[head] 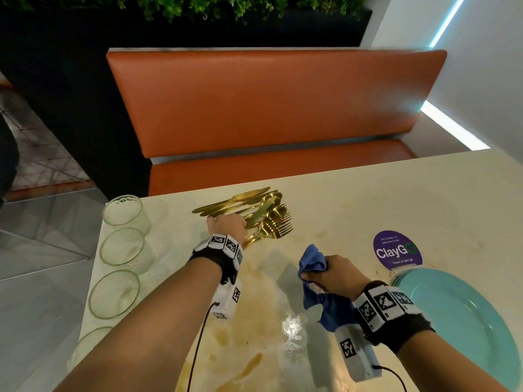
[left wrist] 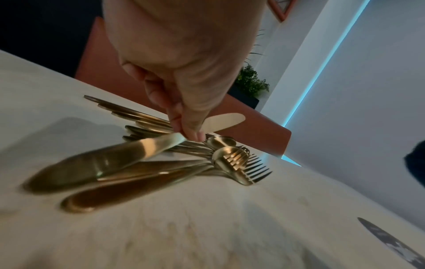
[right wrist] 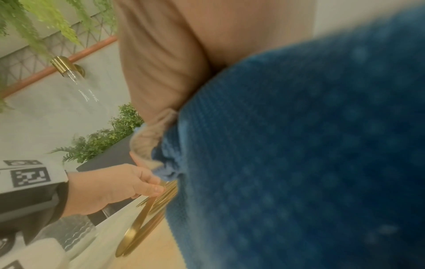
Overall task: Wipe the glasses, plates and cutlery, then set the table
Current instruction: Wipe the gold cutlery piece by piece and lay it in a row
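Pale stone table under me, stained brown toward six o'clock, with an orange bench across at twelve and a dark planter of greenery behind it. I've got the cutlery heaped in a gold pile at eleven o'clock on the table: knives, forks and spoons overlapping, too tangled to count. My left hand is down on that pile. In the left wrist view, thumb and fingers pinch a knife near its middle, its handle tilted toward the camera and blurred, the blade end pointing away behind the hand. The head view hides those fingers behind the back of the hand.

My right hand sits at five o'clock, fingers curled tight around a bunched blue cloth; its tail hangs down past the wrist. The right wrist view is mostly swallowed by that cloth, out of focus, so I can't make out the fingertips there.

Glasses stand in a row along the left edge at nine o'clock; the nearest one is cut off by my forearm. Teal plates at four o'clock are stacked, partly out of frame, with a purple sticker just beyond them.
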Tool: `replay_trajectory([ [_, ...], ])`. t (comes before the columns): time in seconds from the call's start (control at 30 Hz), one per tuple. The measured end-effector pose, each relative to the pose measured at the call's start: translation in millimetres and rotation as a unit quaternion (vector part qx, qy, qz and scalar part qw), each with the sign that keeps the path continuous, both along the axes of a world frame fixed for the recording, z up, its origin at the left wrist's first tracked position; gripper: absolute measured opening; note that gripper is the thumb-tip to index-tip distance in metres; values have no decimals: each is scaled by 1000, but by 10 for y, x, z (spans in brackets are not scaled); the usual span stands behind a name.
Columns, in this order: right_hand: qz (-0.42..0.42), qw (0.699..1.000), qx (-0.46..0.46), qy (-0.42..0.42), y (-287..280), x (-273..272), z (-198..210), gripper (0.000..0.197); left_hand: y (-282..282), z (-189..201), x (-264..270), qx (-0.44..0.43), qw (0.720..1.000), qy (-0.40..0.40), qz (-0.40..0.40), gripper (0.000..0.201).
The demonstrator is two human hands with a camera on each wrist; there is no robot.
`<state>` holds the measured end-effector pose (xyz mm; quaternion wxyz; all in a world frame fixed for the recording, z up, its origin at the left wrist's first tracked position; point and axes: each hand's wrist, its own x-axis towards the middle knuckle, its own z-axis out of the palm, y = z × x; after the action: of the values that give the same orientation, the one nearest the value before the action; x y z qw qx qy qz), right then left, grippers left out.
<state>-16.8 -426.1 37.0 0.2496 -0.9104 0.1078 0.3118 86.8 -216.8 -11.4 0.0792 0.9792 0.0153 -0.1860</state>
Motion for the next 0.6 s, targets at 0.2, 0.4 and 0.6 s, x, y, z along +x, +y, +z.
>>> replay_trajectory([
  [0.2, -5, 1000, 2, 14, -92, 6, -47, 23, 14, -27, 266, 9, 1000, 19, -9, 21],
  [0.4, -15, 1000, 12, 20, -162, 62, -130, 25, 208, 121, 668, 113, 993, 4, -25, 20],
  [0.6, -12, 999, 32, 21, -97, 174, -163, 28, 262, 8, 770, 142, 988, 10, -55, 20],
])
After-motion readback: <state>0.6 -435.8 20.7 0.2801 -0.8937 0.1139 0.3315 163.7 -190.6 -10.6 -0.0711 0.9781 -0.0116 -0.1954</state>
